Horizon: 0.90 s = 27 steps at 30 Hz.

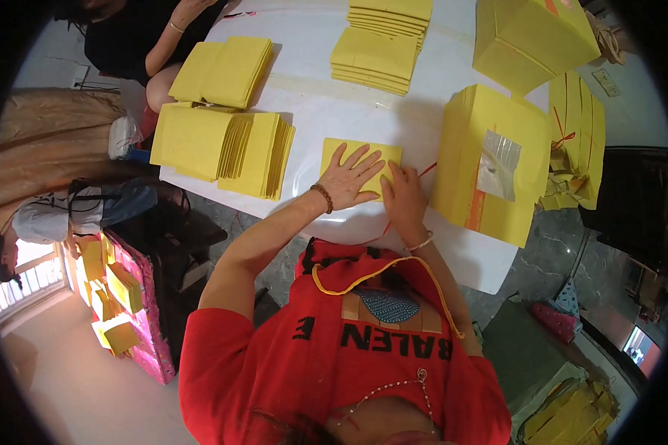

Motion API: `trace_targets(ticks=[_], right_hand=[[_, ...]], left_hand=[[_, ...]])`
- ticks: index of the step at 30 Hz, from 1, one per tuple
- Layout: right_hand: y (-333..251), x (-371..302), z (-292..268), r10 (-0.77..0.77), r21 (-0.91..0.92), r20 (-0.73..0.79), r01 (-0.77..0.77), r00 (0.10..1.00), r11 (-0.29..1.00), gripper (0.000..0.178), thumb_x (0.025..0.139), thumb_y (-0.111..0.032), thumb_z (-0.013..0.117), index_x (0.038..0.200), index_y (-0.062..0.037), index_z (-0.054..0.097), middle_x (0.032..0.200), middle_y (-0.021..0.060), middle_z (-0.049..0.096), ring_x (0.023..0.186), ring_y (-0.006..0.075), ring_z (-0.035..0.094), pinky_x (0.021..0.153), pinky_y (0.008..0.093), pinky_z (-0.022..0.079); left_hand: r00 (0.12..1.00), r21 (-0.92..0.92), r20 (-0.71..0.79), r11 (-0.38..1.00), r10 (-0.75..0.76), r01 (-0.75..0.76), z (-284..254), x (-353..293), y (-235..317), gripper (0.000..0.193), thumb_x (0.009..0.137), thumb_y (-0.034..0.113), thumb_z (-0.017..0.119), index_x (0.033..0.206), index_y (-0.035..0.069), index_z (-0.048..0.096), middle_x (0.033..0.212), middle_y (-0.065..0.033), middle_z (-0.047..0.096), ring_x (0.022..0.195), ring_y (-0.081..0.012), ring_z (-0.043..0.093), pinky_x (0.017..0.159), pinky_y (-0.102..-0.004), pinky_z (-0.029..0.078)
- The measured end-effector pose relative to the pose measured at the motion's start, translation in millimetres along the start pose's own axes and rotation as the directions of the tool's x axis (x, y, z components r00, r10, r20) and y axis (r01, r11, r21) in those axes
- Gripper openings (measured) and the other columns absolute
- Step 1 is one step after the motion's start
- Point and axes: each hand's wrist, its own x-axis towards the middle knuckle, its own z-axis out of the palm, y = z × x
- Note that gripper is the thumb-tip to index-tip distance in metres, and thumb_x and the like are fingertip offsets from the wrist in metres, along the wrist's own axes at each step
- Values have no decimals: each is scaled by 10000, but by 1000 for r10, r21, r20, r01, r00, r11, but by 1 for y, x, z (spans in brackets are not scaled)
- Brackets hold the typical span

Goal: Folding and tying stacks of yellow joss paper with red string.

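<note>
A flat piece of folded yellow paper (pixel 392 153) lies on the white table near its front edge. My left hand (pixel 345 179) presses on it from above, palm down and fingers spread. At the paper's right edge is my right hand (pixel 406 196), with its fingers curled and close together around that side. Part of the paper is hidden under both hands. A thin red string (pixel 427 170) shows just right of the right hand.
Stacks of folded yellow paper stand at left (pixel 197 141), far left (pixel 226 70) and far middle (pixel 375 59) on the white table (pixel 304 96). A large yellow paper bundle (pixel 460 159) and a yellow block (pixel 531 44) are at right. Another person (pixel 137 37) sits at the far left.
</note>
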Motion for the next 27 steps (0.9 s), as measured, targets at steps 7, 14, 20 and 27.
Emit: trace_targets(ticks=[7,14,20,27], right_hand=[[-25,14,22,-574,-196,-64,554,816,809,513,769,-305,572,1212,-67,469,1285,165,403,1210,312,365,971,507,259],[-12,12,23,-479,-141,-135,462,867,876,545,822,-297,509,1252,17,393,1339,213,340,1253,314,322,1021,456,225],[-10,15,29,-459,-296,-133,407,878,864,539,847,-364,469,1252,-12,418,1317,168,395,1249,303,329,1038,450,216],[-15,18,35,-501,-197,-77,479,862,855,602,755,-419,544,1211,-33,470,1329,170,384,1261,313,320,1032,466,224]], left_hand=[[994,51,75,996,-80,77,18,-1,-5,542,781,406,489,1241,120,484,1341,-94,392,1322,-272,202,1055,-536,65],[997,19,83,1000,10,-12,-3,3,-2,569,766,261,518,1287,60,406,1344,-120,374,1296,-310,249,1055,-521,102],[925,-936,-103,349,-366,34,20,-2,-21,513,813,21,388,1315,-18,287,1379,-185,285,1279,-271,288,1055,-395,228],[935,-176,-43,924,-353,341,-7,-9,-4,560,854,308,445,1337,52,321,1396,-191,268,1312,-344,199,1054,-487,108]])
